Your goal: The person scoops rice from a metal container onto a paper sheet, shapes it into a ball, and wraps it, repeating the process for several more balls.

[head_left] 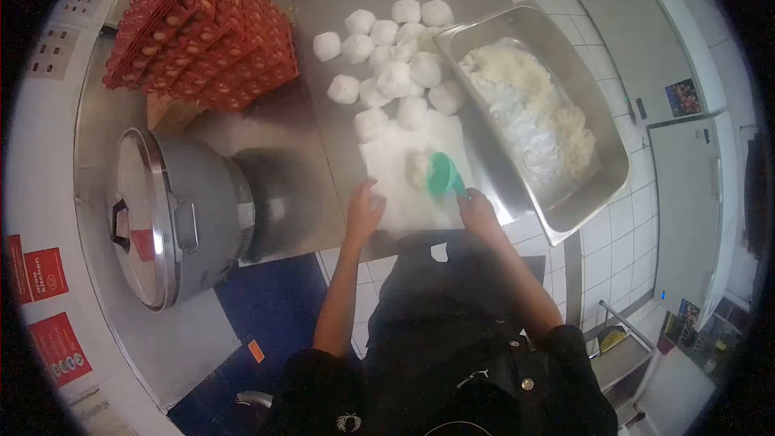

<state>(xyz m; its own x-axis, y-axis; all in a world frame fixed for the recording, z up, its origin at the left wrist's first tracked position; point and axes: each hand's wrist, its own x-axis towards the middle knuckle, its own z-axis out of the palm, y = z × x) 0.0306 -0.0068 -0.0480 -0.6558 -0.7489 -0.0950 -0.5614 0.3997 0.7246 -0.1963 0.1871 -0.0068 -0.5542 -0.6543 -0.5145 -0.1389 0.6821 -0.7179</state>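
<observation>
My right hand (478, 211) grips the handle of a green scoop (441, 173), which is slightly blurred and tilted over a white sheet (387, 194). Beside the scoop a small pale heap, looking like cooked rice (419, 168), lies on the sheet. At the sheet's left edge is my left hand (366, 211), fingers apart and holding nothing. Many round white wrapped bundles (395, 79) sit just beyond the sheet. To the right, a deep steel pan (551, 236) contains more rice-like food (517, 69) and some crumpled clear plastic.
Stacked red egg trays (218, 40) stand at the far left of the steel table (323, 145). A large lidded metal pot (194, 218) is nearer on the left. Grey cabinets (686, 194) line the right side, past a tiled floor (634, 226).
</observation>
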